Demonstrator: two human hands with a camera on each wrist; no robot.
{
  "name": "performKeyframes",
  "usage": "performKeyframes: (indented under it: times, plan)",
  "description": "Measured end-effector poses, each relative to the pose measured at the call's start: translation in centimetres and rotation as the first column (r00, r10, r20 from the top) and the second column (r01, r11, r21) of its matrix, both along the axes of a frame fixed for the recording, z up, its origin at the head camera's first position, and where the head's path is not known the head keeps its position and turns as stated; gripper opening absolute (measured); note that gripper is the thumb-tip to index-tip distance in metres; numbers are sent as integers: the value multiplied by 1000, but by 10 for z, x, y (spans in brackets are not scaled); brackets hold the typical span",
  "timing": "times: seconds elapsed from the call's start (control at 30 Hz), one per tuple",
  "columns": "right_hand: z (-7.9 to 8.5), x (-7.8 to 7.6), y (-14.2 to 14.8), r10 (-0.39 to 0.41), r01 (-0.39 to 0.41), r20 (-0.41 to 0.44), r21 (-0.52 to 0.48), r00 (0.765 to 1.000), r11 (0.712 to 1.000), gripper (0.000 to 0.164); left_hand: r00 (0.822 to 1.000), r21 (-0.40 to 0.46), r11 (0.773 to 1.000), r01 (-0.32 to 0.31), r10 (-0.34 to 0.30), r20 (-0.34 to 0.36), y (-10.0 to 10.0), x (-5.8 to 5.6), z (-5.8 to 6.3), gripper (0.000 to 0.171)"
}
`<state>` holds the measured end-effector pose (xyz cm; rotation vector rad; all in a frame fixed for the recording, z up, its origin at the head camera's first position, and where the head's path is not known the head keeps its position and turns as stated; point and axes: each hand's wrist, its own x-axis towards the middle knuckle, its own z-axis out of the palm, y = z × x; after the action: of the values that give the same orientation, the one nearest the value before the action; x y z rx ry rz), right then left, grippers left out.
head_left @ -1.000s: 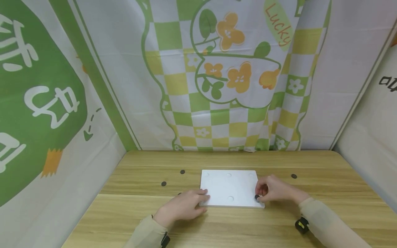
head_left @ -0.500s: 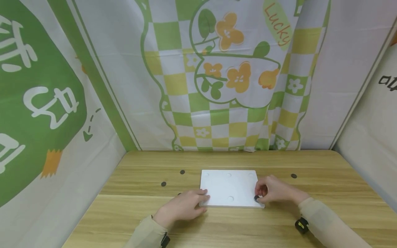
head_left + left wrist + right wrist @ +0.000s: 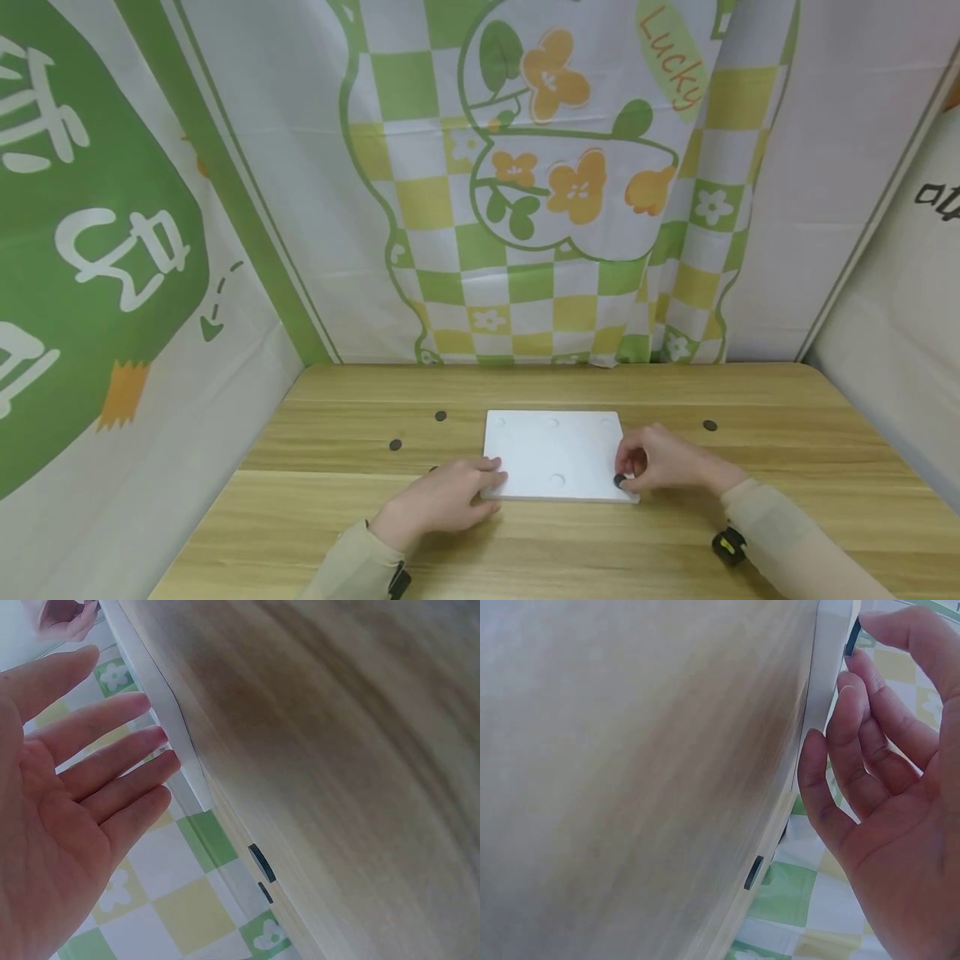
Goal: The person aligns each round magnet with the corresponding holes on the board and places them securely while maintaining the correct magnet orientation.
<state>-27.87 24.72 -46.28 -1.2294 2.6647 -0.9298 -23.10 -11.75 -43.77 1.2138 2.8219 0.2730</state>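
Note:
A flat white board (image 3: 555, 454) with several shallow round recesses lies on the wooden table. My left hand (image 3: 442, 496) rests its fingertips on the board's left edge, fingers fairly straight, as the left wrist view also shows of the hand (image 3: 82, 772). At the board's near right corner, my right hand (image 3: 660, 458) pinches a small dark disc (image 3: 619, 481) between thumb and index finger. In the right wrist view that disc (image 3: 853, 637) stands tilted near the white board's edge (image 3: 823, 667). Whether it touches a recess cannot be told.
Loose dark discs lie on the table (image 3: 570, 550): one disc (image 3: 441, 416) and another disc (image 3: 395, 445) left of the board, one disc (image 3: 709, 425) to the right. Another disc (image 3: 432, 469) is partly hidden behind the left hand. A patterned curtain (image 3: 555, 300) hangs behind the table.

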Motion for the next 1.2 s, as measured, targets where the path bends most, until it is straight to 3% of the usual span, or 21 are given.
performKeyframes:
  times: [0.47,1.2]
  plan:
    - [-3,-2,1,0,0,-8,10,1000,1000,14,1000,1,1000,8,-8,-5,0,0,0,41]
    - [1,0,1,-14,14,51,5,999,1000,11,1000,1,1000,9,-9,-12,1,-1,0,41]
